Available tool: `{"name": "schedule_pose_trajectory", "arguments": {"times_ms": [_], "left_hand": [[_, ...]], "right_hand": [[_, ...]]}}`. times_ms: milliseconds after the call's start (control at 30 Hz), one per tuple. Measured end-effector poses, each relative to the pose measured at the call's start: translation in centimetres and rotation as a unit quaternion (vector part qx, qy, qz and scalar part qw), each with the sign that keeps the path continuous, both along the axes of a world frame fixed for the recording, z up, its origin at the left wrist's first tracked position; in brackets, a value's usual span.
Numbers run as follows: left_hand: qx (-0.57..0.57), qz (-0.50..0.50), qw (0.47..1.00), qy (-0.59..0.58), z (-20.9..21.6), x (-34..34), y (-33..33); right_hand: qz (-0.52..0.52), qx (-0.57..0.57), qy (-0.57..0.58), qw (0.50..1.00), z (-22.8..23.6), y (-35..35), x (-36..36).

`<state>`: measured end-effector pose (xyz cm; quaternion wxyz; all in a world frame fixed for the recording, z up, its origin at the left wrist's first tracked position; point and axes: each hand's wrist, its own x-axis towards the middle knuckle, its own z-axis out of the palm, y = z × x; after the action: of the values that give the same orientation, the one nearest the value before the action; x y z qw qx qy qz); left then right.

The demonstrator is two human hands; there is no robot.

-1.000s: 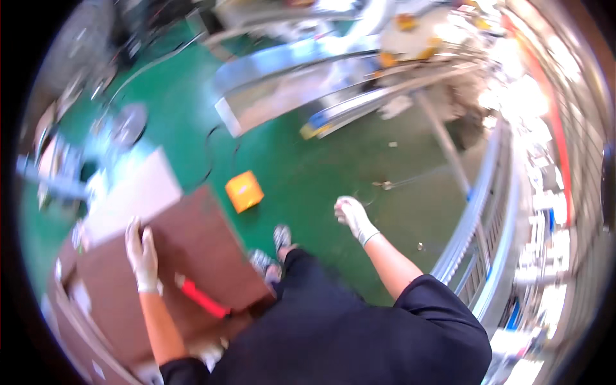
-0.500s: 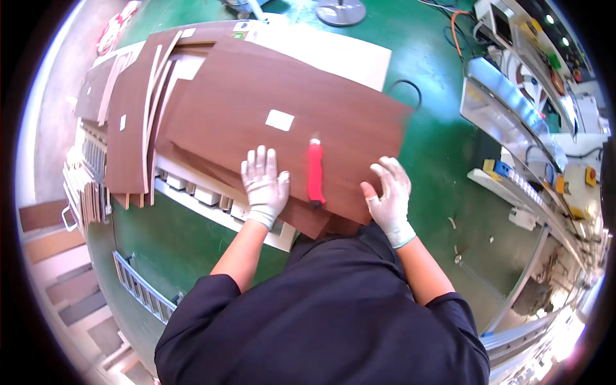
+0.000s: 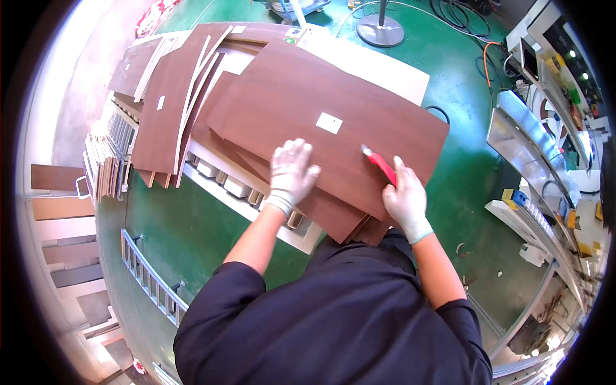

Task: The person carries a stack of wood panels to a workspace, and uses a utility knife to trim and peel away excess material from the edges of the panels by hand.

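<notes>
A brown wood-grain panel [image 3: 282, 96] with a small white label [image 3: 329, 123] lies on top of a stack of similar panels in front of me. My left hand [image 3: 292, 173], in a pale glove, rests with outstretched fingers on the panel's near-left edge. My right hand [image 3: 407, 197], gloved too, is closed around the handle of a red utility knife [image 3: 383, 167] at the near-right part of the panel. The knife's metal tip points away from me and to the left, over the board. Part of the handle is hidden in my fingers.
More brown panels [image 3: 157, 112] lean at the left, on a roller conveyor [image 3: 234, 187]. A pale board [image 3: 378, 67] lies behind the stack. Machinery with a metal guard [image 3: 523, 131] stands at the right. A round stand base [image 3: 380, 32] and cables are on the green floor.
My right hand has closed on the red utility knife, which lay loose on the panel, and the knife has turned. The view has shifted, so the stack appears farther right.
</notes>
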<state>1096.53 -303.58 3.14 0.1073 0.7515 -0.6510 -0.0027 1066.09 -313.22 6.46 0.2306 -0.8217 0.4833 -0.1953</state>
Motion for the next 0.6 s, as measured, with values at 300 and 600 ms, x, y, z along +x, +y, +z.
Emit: {"name": "schedule_pose_trajectory", "arguments": {"times_ms": [300,600], "left_hand": [[0.029,0.324,0.940,0.105,-3.2,24.0,-3.4],[-0.019,0.390,0.915,0.102,-1.1,15.8,0.2]], "right_hand": [[-0.329,0.334,-0.363,0.805,-4.5,4.7,-10.7],[-0.265,0.316,-0.444,0.795,-3.8,6.0,-10.9]]}}
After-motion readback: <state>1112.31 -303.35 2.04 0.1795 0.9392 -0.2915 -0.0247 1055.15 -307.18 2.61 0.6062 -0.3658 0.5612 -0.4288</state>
